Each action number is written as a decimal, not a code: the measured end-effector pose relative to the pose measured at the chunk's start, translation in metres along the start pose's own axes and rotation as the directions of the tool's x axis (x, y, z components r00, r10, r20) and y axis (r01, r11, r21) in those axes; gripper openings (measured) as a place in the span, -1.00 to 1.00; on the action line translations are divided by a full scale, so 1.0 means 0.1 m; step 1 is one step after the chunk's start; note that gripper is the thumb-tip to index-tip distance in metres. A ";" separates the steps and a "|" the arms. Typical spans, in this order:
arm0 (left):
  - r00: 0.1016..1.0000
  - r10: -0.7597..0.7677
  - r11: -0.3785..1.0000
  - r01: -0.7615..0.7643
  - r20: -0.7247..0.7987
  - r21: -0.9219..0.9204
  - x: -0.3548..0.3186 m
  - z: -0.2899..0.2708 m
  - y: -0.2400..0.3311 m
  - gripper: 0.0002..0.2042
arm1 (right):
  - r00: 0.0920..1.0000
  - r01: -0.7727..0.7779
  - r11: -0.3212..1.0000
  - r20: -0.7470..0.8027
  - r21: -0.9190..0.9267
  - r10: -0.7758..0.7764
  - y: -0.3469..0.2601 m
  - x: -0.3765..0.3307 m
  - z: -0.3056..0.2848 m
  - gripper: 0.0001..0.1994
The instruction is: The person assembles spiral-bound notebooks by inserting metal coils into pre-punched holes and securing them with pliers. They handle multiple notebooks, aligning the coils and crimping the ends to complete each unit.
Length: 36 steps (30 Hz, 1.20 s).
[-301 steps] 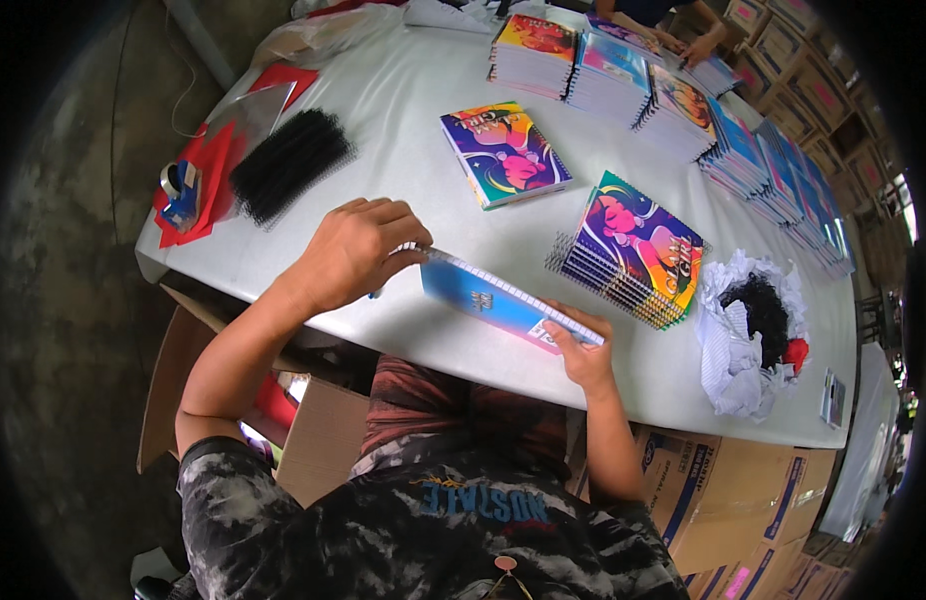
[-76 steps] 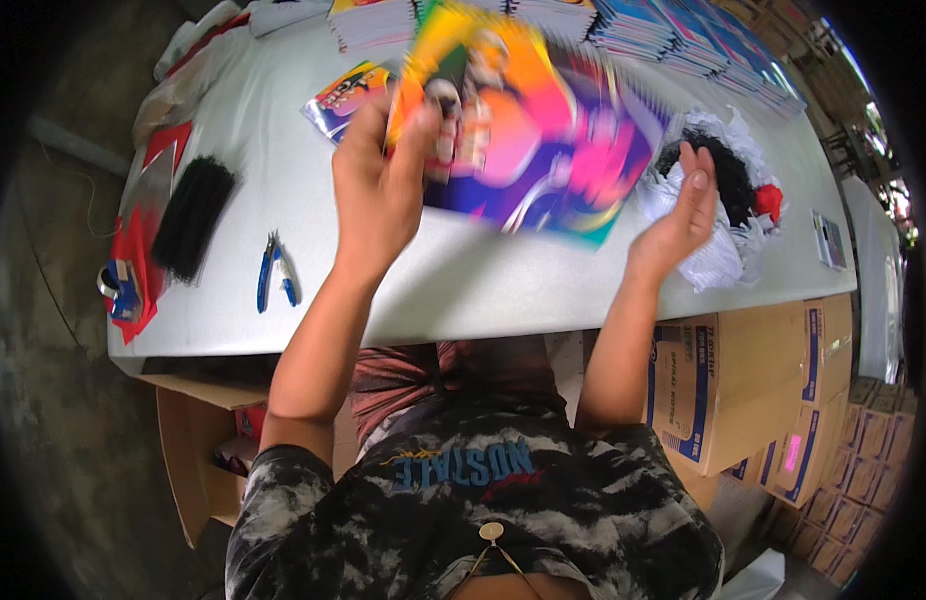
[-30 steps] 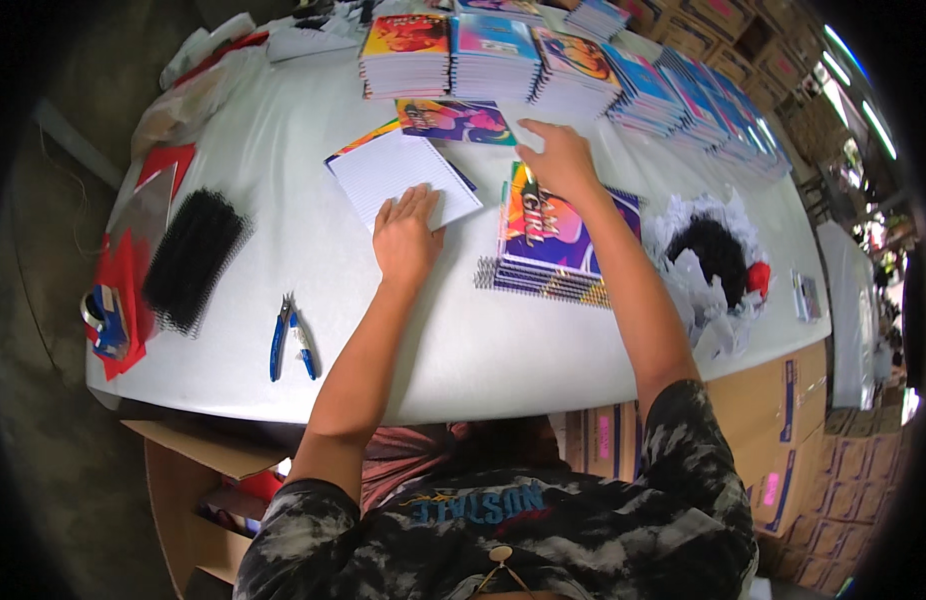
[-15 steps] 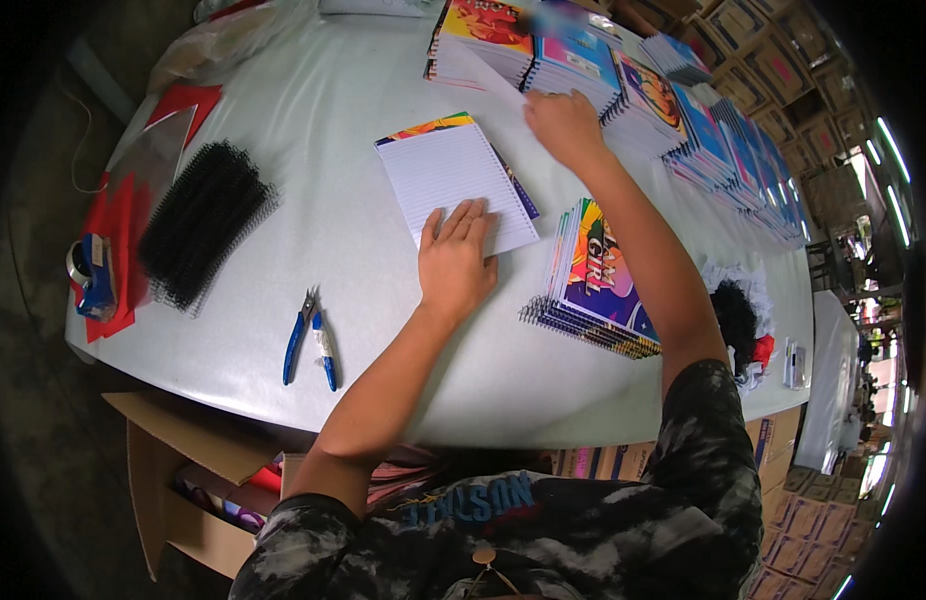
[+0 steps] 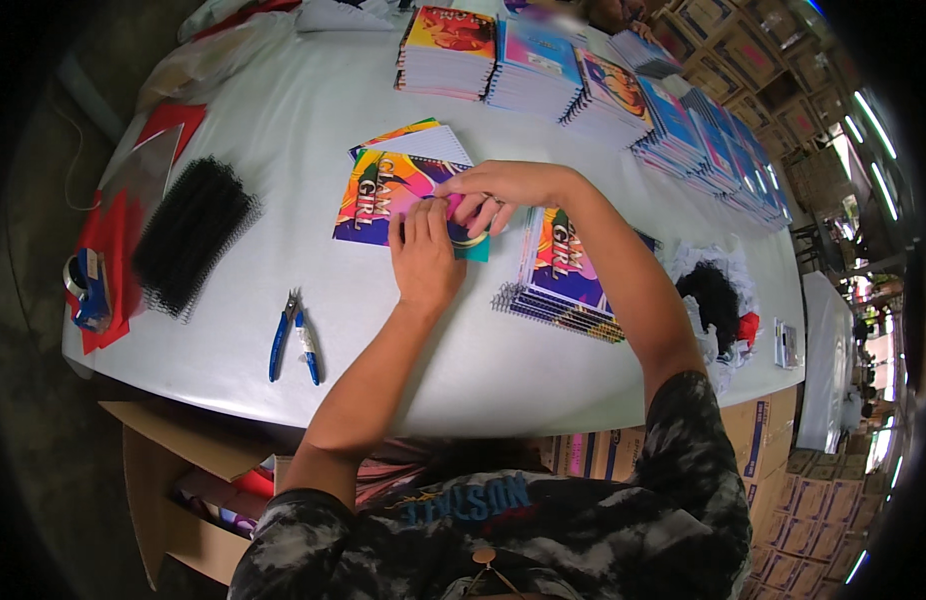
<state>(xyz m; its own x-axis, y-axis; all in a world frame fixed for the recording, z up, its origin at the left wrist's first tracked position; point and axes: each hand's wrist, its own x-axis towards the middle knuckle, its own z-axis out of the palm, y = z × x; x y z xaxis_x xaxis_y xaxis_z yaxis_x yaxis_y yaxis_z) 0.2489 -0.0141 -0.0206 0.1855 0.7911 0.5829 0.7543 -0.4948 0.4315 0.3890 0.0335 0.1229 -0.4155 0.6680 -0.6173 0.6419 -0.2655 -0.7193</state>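
Observation:
A loose notebook cover (image 5: 358, 215) in orange, pink and purple lies on the table in front of me, turned sideways. Lined white paper (image 5: 438, 145) and another colourful edge stick out from beneath its far side. My left hand (image 5: 426, 262) rests on the cover, fingers stretched out flat. My right hand (image 5: 508, 192) comes in from the right with bent fingers around the cover's right part, close to my left fingertips; its grip is partly hidden. Beside them, under my right forearm, sits a stack of spiral-bound notebooks (image 5: 563, 265) with the same kind of cover.
Several notebook stacks (image 5: 448, 55) run along the far right side. Black spiral coils (image 5: 193, 240) lie at left, near red sheets (image 5: 113, 250) and a blue tape dispenser (image 5: 91, 290). Blue-handled pliers (image 5: 295, 335) lie nearer me. A crumpled black-and-white cloth bundle (image 5: 713, 300) is at right.
My right hand has come back from the far stacks, where it held a pale sheet, to my left hand. A colourful cover now lies over the lined paper, under both hands.

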 end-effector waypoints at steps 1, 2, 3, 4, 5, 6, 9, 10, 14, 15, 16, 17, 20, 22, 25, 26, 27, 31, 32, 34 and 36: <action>0.996 -0.045 0.999 0.047 0.079 -0.015 0.04 -0.14 0.09 -0.42 | 0.997 0.076 0.995 0.013 0.060 -0.077 0.06 -0.14 -0.02 -0.49; 0.997 -0.015 1.000 0.014 0.080 0.013 0.03 -0.14 0.11 -0.45 | 0.973 0.204 0.977 -0.126 0.064 -0.195 0.15 -0.28 0.02 -0.50; 0.997 0.019 0.999 -0.022 0.077 0.040 0.02 -0.13 0.11 -0.47 | 0.913 0.331 0.943 -0.267 0.044 -0.308 0.23 -0.44 0.11 -0.50; 0.996 0.052 0.996 -0.058 0.076 0.074 0.02 -0.12 0.09 -0.50 | 0.820 0.454 0.891 -0.394 0.008 -0.414 0.30 -0.58 0.21 -0.51; 0.997 0.077 0.995 -0.076 -0.018 0.071 0.03 -0.12 0.05 -0.56 | 0.739 0.554 0.832 -0.470 0.016 -0.483 0.33 -0.74 0.32 -0.52; 0.998 0.057 0.998 -0.056 -0.039 0.027 0.08 -0.17 0.03 -0.56 | 0.702 0.597 0.801 -0.516 0.051 -0.491 0.38 -0.90 0.44 -0.52; 0.986 0.029 0.996 -0.043 -0.167 -0.079 0.27 -0.50 0.02 -0.61 | 0.585 0.743 0.646 -0.638 0.175 -0.500 0.62 -1.28 0.83 -0.52; 0.966 0.031 0.994 -0.058 -0.256 -0.096 0.33 -0.73 0.11 -0.64 | 0.552 0.794 0.561 -0.666 0.235 -0.501 0.68 -1.35 0.98 -0.50; 0.994 -0.102 0.915 0.082 -0.031 -0.394 -0.03 -1.73 0.40 -0.81 | 0.492 0.805 0.464 -0.852 0.369 -0.177 0.93 -1.35 1.50 -0.34; 0.990 -0.132 0.848 0.144 0.060 -0.510 -0.18 -1.95 0.52 -0.91 | 0.458 0.828 0.429 -0.877 0.361 -0.145 1.00 -1.30 1.63 -0.32; 0.997 -0.065 0.760 0.075 0.039 -0.646 -0.38 -2.05 0.49 -0.91 | 0.425 0.854 0.385 -0.896 0.350 -0.130 1.05 -1.24 1.73 -0.31; 0.990 -0.127 0.642 0.126 0.057 -0.756 -0.57 -2.10 0.45 -0.89 | 0.491 0.860 0.245 -0.858 0.448 -0.152 0.93 -1.31 1.81 -0.35; 0.931 -0.254 0.282 0.332 0.264 -0.900 -0.94 -2.00 0.25 -0.80 | 0.390 0.921 0.115 -0.888 0.373 -0.244 1.02 -1.31 2.02 -0.87; 0.927 -0.254 0.172 0.325 0.277 -0.930 -1.06 -1.77 0.09 -0.66 | 0.396 0.910 0.233 -0.883 0.342 -0.251 1.10 -1.37 2.10 -0.84; 0.957 -0.182 0.235 0.266 0.227 -0.935 -1.10 -1.61 0.03 -0.65 | 0.322 0.897 0.420 -0.854 0.138 -0.409 1.18 -1.46 1.98 -0.87; 0.939 -0.165 0.378 0.343 0.302 -0.860 -1.12 -1.62 0.01 -0.65 | 0.349 0.870 0.475 -0.848 0.134 -0.399 1.25 -1.45 1.98 -0.87; 0.913 -0.160 0.513 0.401 0.374 -0.759 -1.12 -1.64 0.01 -0.65 | 0.376 0.839 0.528 -0.842 0.132 -0.388 1.35 -1.40 1.99 -0.87; 0.924 -0.012 0.595 0.313 0.381 -0.740 -1.06 -1.64 0.05 -0.67 | 0.382 0.833 0.537 -0.838 0.130 -0.390 1.51 -1.17 2.07 -0.84; 0.934 0.033 0.578 0.273 0.356 -0.769 -1.06 -1.65 0.04 -0.68 | 0.348 0.865 0.485 -0.848 0.127 -0.400 1.50 -1.14 2.08 -0.84; 0.952 -0.106 0.314 0.305 0.286 -0.899 -1.22 -1.49 -0.30 -0.69 | 0.435 0.833 0.488 -0.855 0.262 -0.282 1.43 -1.16 2.07 -0.84; 0.918 -0.214 0.247 0.382 0.334 -0.891 -1.30 -1.36 -0.48 -0.70 | 0.306 0.881 0.454 -0.894 0.135 -0.326 1.54 -1.01 2.07 -0.51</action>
<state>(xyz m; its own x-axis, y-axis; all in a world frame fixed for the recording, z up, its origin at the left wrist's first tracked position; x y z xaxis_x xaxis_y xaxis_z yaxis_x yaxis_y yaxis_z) 0.1026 -0.1423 -0.0235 0.2190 0.9523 0.2124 -0.3036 -0.1404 0.9424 0.3962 -0.2184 0.0084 0.2398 0.9127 0.3308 -0.1617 0.3735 -0.9134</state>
